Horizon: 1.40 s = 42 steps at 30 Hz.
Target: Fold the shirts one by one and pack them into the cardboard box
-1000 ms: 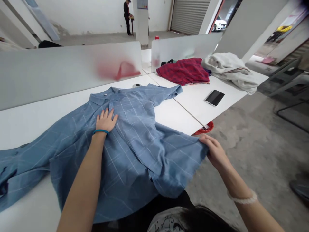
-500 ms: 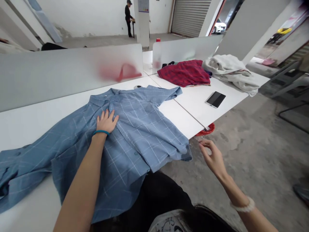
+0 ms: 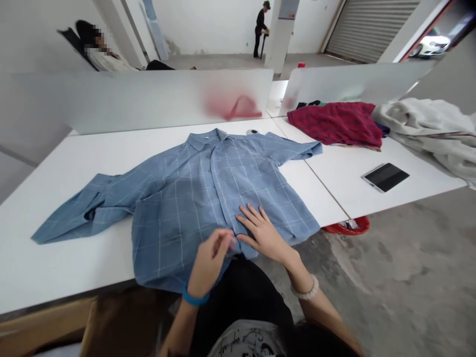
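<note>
Shirt (image 3: 178, 198) spreading across white table (image 3: 85, 267), both hands at its lower front

Your blue checked shirt is lying front up, its collar pointing away from you, its sleeves reaching out to either side and its lower edge passing over the table's near edge. Your right hand (image 3: 262, 235) is resting flat on the cloth beside the button front, fingers spread, gripping nothing. Your left hand (image 3: 210, 260) is hovering or resting at the bottom of that front, fingers curling toward the thumb; it is blurring, so you cannot tell whether it is pinching fabric. To the right, a dark-screened device (image 3: 386, 177) is lying near a red checked cloth (image 3: 334, 121) and a pale bundle (image 3: 427, 116). Below the table edge, a red basket (image 3: 351, 226) is showing.
</note>
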### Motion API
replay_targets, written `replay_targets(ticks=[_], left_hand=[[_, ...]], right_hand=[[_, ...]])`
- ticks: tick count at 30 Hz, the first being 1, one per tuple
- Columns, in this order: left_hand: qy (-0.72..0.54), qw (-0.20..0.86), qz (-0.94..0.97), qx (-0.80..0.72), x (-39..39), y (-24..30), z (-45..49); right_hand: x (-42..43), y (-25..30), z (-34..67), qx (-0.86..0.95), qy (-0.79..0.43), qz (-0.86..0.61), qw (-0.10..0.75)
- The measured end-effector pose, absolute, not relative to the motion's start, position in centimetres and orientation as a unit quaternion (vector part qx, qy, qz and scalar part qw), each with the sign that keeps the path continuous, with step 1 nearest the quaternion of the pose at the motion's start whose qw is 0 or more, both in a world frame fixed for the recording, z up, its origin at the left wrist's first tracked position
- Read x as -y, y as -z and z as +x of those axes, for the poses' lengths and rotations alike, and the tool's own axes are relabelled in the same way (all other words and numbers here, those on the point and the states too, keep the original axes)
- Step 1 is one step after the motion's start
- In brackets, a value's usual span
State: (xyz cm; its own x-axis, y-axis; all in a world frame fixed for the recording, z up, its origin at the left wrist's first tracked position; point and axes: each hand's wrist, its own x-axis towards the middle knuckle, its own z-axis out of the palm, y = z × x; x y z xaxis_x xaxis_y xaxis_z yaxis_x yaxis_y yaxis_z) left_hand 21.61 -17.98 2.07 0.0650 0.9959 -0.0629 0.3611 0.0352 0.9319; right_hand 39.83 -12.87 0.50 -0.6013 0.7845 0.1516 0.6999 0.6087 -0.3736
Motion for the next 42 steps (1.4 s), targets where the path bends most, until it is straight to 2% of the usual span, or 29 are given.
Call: replay_targets(ticks=[2,6,9,16,20,24,29,34,42], left_hand=[[-0.396,0.502,0.499,-0.585,21.6,0.9,22.5],[-0.457,0.498,0.425,-0.602,24.2,7.0,24.6],[-0.448,0.513,0.444,-0.583,23.3,9.0,26.0],[-0.380,0.597,0.527,-0.470,22.4,7.3,27.7],[-0.407,0.508,0.550,-0.523,25.2,6.4,27.8],[-0.432,0.469,0.521,-0.567,27.7,6.6,27.3],[-0.517,0.452,0.395,-0.611,29.1,7.4,25.4],[-0.488,0.467,0.394,-0.623,28.9,7.9,24.0],[-0.485,0.553,0.343,-0.584,24.2,9.4,25.8]], right_hand=[[12.7,-0.3,40.2,0.876,-0.169,-0.422,0.162],[12.5,-0.5,40.5,0.849,-0.235,-0.425,0.207],[12.5,-0.8,40.4,0.829,-0.268,-0.434,0.231],[12.7,-2.7,40.0,0.813,-0.293,-0.414,0.288],[12.9,-3.2,39.8,0.804,-0.302,-0.409,0.307],[12.8,-1.9,39.6,0.820,-0.275,-0.425,0.269],[12.8,-0.2,39.7,0.862,-0.190,-0.420,0.208],[13.0,0.0,39.5,0.872,-0.146,-0.424,0.194],[13.0,0.2,38.6,0.861,-0.101,-0.459,0.195]])
